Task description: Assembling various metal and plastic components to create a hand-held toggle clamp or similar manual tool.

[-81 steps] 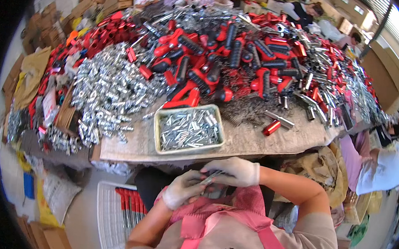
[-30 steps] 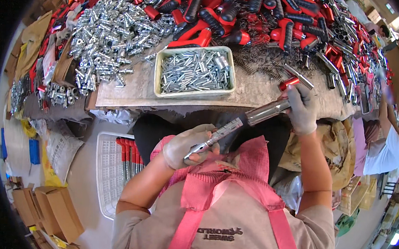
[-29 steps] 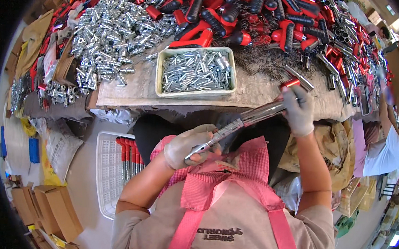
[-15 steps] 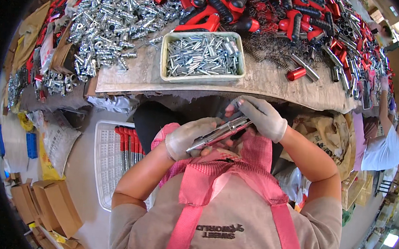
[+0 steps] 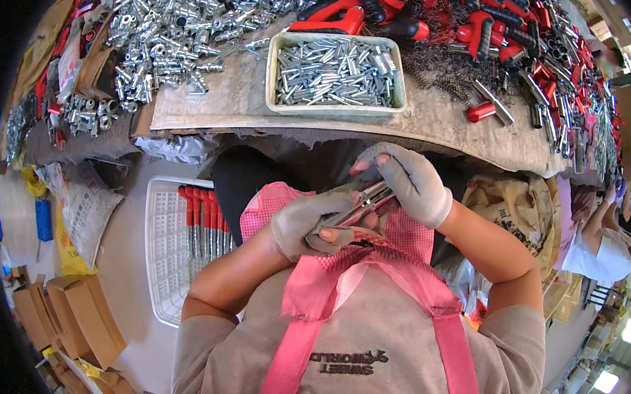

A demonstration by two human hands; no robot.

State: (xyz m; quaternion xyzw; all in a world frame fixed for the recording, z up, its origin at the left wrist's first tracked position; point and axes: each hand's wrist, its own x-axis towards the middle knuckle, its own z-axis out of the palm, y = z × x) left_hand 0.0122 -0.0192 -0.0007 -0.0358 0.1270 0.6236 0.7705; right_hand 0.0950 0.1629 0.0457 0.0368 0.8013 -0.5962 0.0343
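Above my lap, both hands in pale work gloves with bare fingertips close round shiny metal tubes (image 5: 368,203), slanting up to the right. My left hand (image 5: 306,224) grips their lower end, and its fingers hide much of it. The upper end sits under the curled fingers of my right hand (image 5: 413,183). How many tubes there are, and whether they are joined, I cannot tell. On the bench ahead stands a cream tray (image 5: 336,113) full of short metal pins (image 5: 331,74).
Silver fittings (image 5: 169,33) heap at the bench's left; black-and-red handles (image 5: 376,3), dark springs (image 5: 441,78) and metal tubes (image 5: 545,100) cover its right. Left of my lap, a white basket (image 5: 156,259) holds red-ended rods (image 5: 201,214). A co-worker (image 5: 604,250) is at far right.
The metal tubes have slid deeper between my hands, with less of their length showing. My left fingers have curled further round them. The bench sits slightly higher and further right in view.
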